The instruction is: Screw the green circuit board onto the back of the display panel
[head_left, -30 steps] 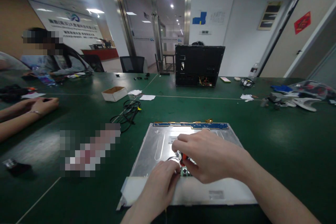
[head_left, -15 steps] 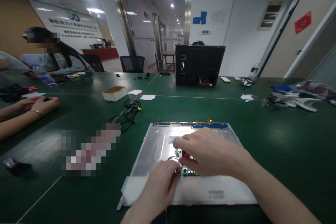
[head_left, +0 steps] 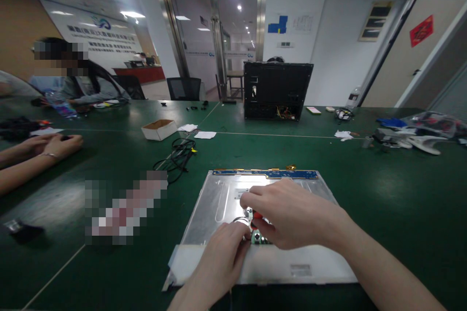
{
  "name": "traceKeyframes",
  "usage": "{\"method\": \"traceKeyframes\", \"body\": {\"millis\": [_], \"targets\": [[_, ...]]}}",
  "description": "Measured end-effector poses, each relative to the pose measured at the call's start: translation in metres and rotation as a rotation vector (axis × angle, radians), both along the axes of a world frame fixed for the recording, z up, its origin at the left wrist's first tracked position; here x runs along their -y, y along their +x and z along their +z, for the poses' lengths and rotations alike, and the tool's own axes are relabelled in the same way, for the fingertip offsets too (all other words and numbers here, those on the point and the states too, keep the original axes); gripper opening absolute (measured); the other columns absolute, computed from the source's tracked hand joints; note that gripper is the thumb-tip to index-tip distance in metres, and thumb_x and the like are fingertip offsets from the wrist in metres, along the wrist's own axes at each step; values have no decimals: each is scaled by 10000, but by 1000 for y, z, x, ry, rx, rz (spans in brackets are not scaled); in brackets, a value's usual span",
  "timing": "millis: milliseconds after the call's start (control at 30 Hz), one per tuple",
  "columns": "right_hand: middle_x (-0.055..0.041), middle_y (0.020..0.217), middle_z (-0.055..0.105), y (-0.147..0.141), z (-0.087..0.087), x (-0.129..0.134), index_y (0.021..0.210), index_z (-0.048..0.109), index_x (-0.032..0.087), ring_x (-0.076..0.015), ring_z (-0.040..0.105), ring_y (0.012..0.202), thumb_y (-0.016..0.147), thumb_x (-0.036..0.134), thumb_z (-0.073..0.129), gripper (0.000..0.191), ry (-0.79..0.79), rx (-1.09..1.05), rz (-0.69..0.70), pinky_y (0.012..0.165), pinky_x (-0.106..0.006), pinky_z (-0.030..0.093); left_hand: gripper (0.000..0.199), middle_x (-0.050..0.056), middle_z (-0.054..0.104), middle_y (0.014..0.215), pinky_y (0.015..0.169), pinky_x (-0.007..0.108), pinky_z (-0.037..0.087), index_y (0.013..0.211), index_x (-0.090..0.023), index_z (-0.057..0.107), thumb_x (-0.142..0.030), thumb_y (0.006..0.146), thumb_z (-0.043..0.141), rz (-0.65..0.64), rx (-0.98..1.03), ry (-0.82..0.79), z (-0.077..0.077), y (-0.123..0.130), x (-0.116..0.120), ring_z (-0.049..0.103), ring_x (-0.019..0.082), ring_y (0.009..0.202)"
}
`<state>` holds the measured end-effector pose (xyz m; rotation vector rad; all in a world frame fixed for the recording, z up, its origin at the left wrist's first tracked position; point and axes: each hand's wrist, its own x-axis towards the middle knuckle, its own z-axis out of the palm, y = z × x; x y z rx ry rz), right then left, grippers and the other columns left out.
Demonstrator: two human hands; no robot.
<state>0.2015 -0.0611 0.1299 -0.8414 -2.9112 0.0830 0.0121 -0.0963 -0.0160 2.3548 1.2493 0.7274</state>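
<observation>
A flat silver display panel (head_left: 204,214) lies back side up in front of me, with a blue circuit strip (head_left: 292,174) along its far edge. On its middle sits a small green circuit board (head_left: 258,238), largely covered by my hands. My right hand (head_left: 280,211) is closed on a red-handled tool (head_left: 257,215), mostly hidden by the fingers, just above the board. My left hand (head_left: 224,245) rests on the panel at the board's left end, fingers closed together beside a thin dark wire (head_left: 239,218). What they pinch is hidden.
Left of the panel lie a black cable (head_left: 178,155) and a blurred-out item (head_left: 127,209). A small open box (head_left: 159,129) and a black monitor housing (head_left: 278,90) stand farther back. Another person's hands (head_left: 60,146) are at the left; white parts (head_left: 401,138) lie right.
My right hand has shifted very slightly, showing a little more of the red handle. My left hand and the panel stay in place.
</observation>
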Motion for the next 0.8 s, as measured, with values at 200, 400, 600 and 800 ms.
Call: {"method": "traceKeyframes", "body": {"millis": [200, 400, 600, 800], "targets": [[-25, 805, 657, -1, 1, 0, 938, 523, 182, -141, 540, 629, 838, 218, 486, 112, 10, -15, -30, 507, -291, 204, 169, 56, 630, 862, 694, 335, 416, 925, -201, 528, -102, 859, 408, 8, -15, 11, 2, 1, -1, 569, 226, 791], [-22, 777, 656, 0, 0, 0, 948, 534, 185, -143, 523, 600, 828, 260, 508, 144, 9, -19, -41, 497, -291, 189, 164, 52, 632, 876, 693, 328, 415, 924, -204, 523, -99, 862, 414, 1, 6, 35, -1, 0, -1, 578, 215, 789], [-36, 871, 633, 2, 1, 2, 953, 514, 186, -148, 516, 645, 793, 234, 502, 167, 3, -24, 40, 492, -291, 192, 130, 34, 620, 827, 662, 318, 396, 879, -203, 511, -104, 864, 428, 9, -13, 47, -1, 1, -1, 564, 216, 760], [-41, 864, 645, 0, 1, 0, 963, 513, 181, -149, 540, 661, 820, 212, 492, 148, -6, -7, 13, 505, -290, 205, 148, 39, 627, 871, 682, 318, 405, 907, -206, 518, -107, 883, 412, 6, -22, 15, -2, 0, -1, 563, 217, 792]]}}
